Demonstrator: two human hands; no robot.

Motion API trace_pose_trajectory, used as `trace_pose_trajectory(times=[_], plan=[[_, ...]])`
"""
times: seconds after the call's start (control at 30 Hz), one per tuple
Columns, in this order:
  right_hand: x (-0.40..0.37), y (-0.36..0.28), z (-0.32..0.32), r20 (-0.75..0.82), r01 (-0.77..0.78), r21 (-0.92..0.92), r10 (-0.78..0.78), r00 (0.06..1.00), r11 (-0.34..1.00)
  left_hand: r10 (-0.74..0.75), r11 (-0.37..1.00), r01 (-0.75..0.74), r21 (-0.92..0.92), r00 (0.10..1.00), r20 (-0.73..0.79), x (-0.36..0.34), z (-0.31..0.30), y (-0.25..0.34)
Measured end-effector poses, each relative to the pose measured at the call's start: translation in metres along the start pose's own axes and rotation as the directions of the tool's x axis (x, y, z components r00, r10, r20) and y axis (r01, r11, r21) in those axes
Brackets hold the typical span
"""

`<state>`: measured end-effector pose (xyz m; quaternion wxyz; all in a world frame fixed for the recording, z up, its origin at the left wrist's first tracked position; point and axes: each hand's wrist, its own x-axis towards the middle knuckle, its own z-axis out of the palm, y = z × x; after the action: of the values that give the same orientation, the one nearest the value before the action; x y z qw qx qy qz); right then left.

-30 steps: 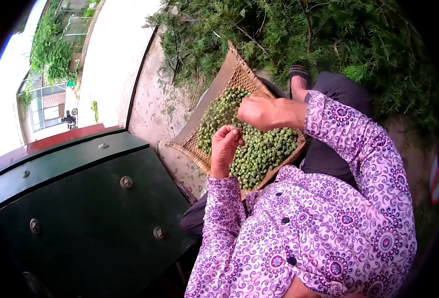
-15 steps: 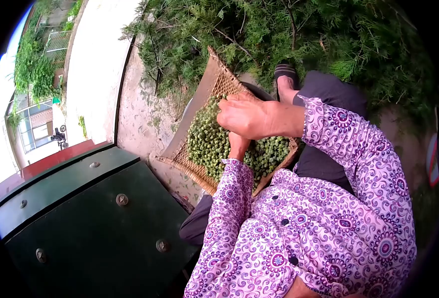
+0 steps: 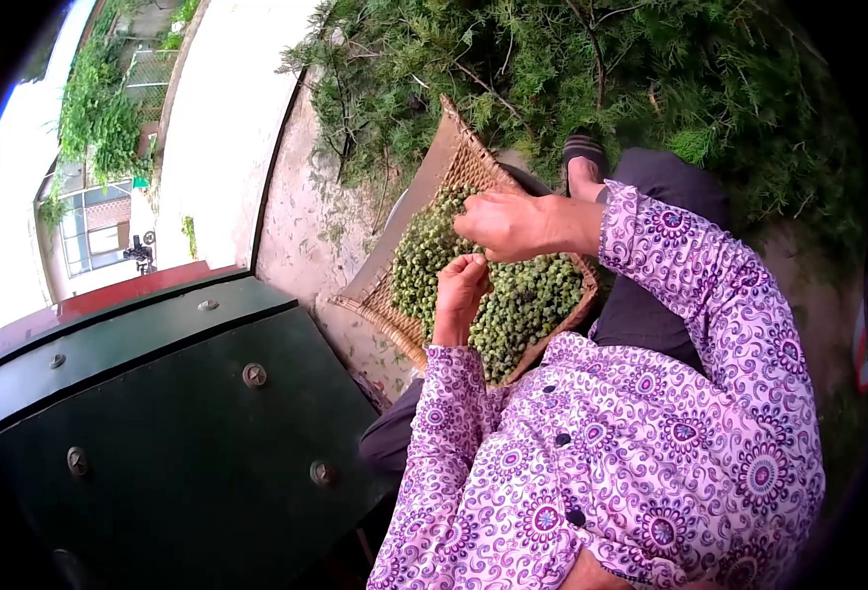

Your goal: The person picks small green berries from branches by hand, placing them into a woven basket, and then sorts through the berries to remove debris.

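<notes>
A woven basket (image 3: 385, 320) with a flat brown rim strip lies tilted in front of my torso, heaped with small round green berries (image 3: 527, 310). Over the heap, my left hand (image 3: 461, 290) is closed, thumb and fingertips pinched together. Just above and to its right, my right hand (image 3: 508, 226) is closed too, fingers curled and knuckles up. The two hands are close, with a narrow gap between them. Whatever either hand pinches is too small or hidden to make out.
Leafy evergreen branches (image 3: 513, 59) spread beyond the basket. A dark green metal door or panel (image 3: 188, 423) with round studs stands at the left. My sandalled foot (image 3: 584, 162) rests right of the basket on the concrete ground (image 3: 301, 216). A small tripod-like object (image 3: 141, 254) stands far left.
My left hand has come out from under the right and now shows fully, pinched. The hands are slightly further apart. The whole view has shifted a little.
</notes>
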<state>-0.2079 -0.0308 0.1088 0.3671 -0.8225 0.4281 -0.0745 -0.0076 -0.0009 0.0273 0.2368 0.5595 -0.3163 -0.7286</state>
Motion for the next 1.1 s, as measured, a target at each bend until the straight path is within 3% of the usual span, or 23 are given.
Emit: trace_pose_trajectory(times=[0.07, 0.2, 0.33, 0.4, 0.43, 0.53, 0.6, 0.67, 0.7, 0.73, 0.83, 0.87, 0.93, 0.97, 1.03, 1.1], plan=[[-0.002, -0.001, 0.007, -0.072, 0.038, -0.003, -0.038, 0.997, 0.999, 0.078, 0.975, -0.067, -0.213, 0.996, 0.046, -0.014, 0.013, 0.014], [0.006, 0.002, 0.021, -0.168, 0.149, 0.214, -0.113, 0.979, 0.965, 0.211, 0.948, -0.152, -0.281, 0.958, 0.194, -0.021, 0.016, 0.026], [0.006, 0.001, 0.021, -0.167, 0.124, 0.158, -0.098, 0.981, 0.98, 0.222, 0.94, -0.168, -0.297, 0.962, 0.16, -0.028, 0.01, 0.027], [0.003, 0.003, 0.019, -0.003, 0.009, 0.047, -0.009, 1.0, 0.999, 0.253, 0.929, -0.22, -0.299, 0.964, 0.077, -0.023, -0.005, 0.024], [-0.002, 0.0, 0.015, 0.036, 0.046, -0.081, -0.043, 0.998, 0.996, 0.242, 0.945, -0.246, -0.214, 0.969, -0.045, -0.021, -0.008, 0.021], [-0.005, -0.002, 0.013, -0.041, 0.071, -0.12, -0.076, 0.996, 0.99, 0.115, 0.991, -0.123, -0.056, 0.985, -0.128, -0.003, -0.029, 0.003], [-0.006, -0.007, 0.0, -0.007, 0.049, -0.09, -0.049, 0.999, 0.995, 0.045, 0.999, -0.041, 0.028, 0.982, -0.183, 0.012, -0.039, -0.017], [-0.011, -0.009, -0.012, -0.147, 0.064, -0.029, -0.067, 0.987, 0.998, -0.007, 0.989, 0.04, 0.142, 0.974, -0.224, 0.03, -0.045, -0.037], [-0.015, -0.011, -0.02, -0.145, 0.063, -0.014, -0.064, 0.987, 0.998, -0.022, 0.984, 0.07, 0.165, 0.96, -0.278, 0.037, -0.042, -0.043], [-0.019, -0.011, -0.025, -0.145, 0.048, -0.008, -0.048, 0.988, 0.999, -0.022, 0.984, 0.075, 0.162, 0.952, -0.306, 0.044, -0.04, -0.047], [-0.022, -0.008, -0.021, -0.385, 0.108, 0.009, -0.096, 0.918, 0.994, 0.01, 0.945, 0.148, 0.292, 0.88, -0.476, 0.061, -0.028, -0.054], [-0.019, -0.004, -0.012, -0.38, 0.098, 0.013, -0.086, 0.921, 0.995, 0.0, 0.944, 0.155, 0.29, 0.882, -0.47, 0.071, -0.032, -0.064], [-0.017, -0.005, -0.01, -0.467, 0.147, 0.111, -0.079, 0.881, 0.983, 0.127, 0.98, -0.031, 0.197, 0.858, -0.497, 0.092, -0.044, -0.089], [-0.024, -0.007, -0.021, -0.365, 0.131, 0.118, -0.079, 0.928, 0.984, 0.117, 0.98, -0.021, 0.196, 0.861, -0.494, 0.094, -0.048, -0.094], [-0.024, -0.008, -0.021, -0.378, 0.127, 0.116, -0.074, 0.923, 0.985, 0.411, 0.739, -0.117, 0.664, 0.859, -0.306, 0.09, -0.051, -0.092], [-0.023, -0.01, -0.023, -0.39, 0.129, 0.085, -0.086, 0.917, 0.988, 0.381, 0.776, -0.108, 0.621, 0.865, -0.326, 0.085, -0.047, -0.089]])
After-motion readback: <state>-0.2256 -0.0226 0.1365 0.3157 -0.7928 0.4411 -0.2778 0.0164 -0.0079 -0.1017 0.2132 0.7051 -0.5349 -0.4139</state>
